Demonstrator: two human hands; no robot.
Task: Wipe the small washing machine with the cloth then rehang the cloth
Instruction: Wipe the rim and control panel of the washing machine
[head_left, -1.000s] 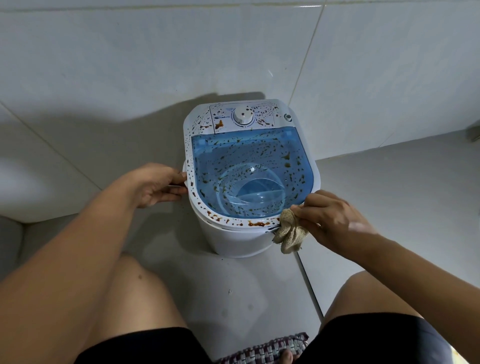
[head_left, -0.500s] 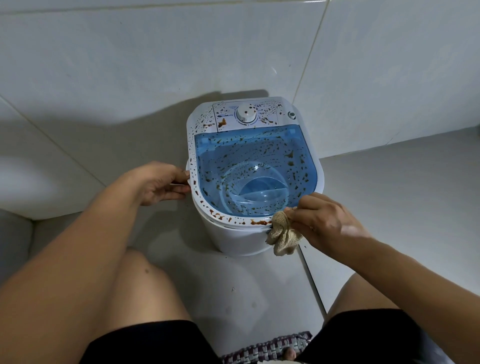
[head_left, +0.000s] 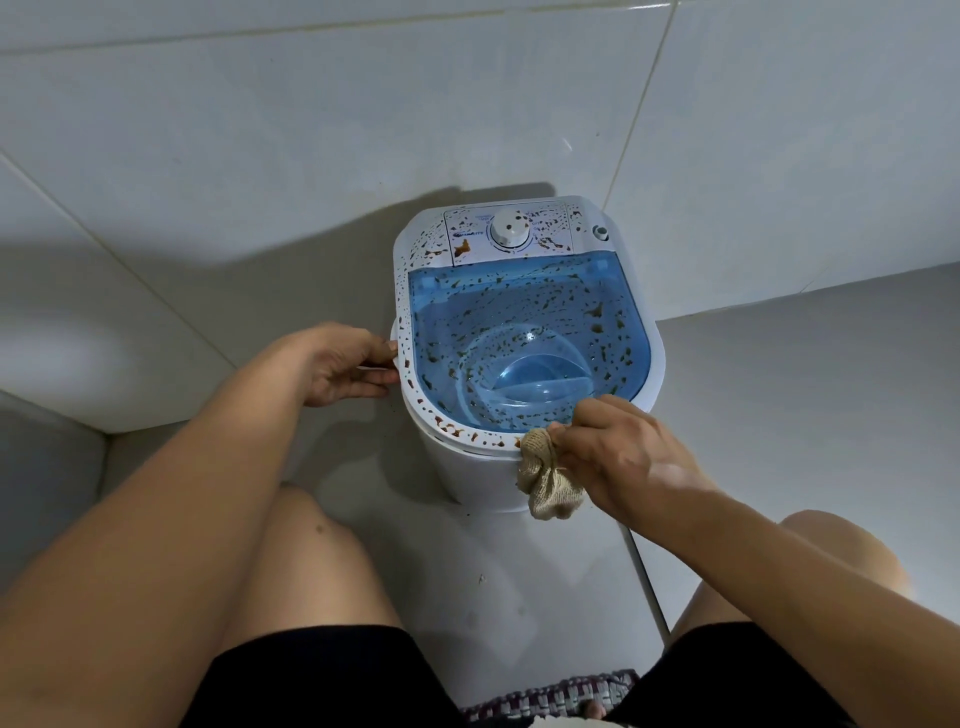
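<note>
Here the right hand (head_left: 618, 457) is gripping the bunched cloth (head_left: 548, 475) against the washing machine (head_left: 483, 478)'s near rim, wiping just begun, while the left hand (head_left: 345, 364) is pinching the side rim; next, probably sweeping across the spattered blue lid (head_left: 524, 322).

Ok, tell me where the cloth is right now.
In the head view the cloth is bunched in the right hand, pressed against the near right rim of the washing machine, with most of it hanging down the machine's white front.

The person wears black shorts (head_left: 322, 675) on bare legs, and both forearms are bare, without sleeves.
</note>
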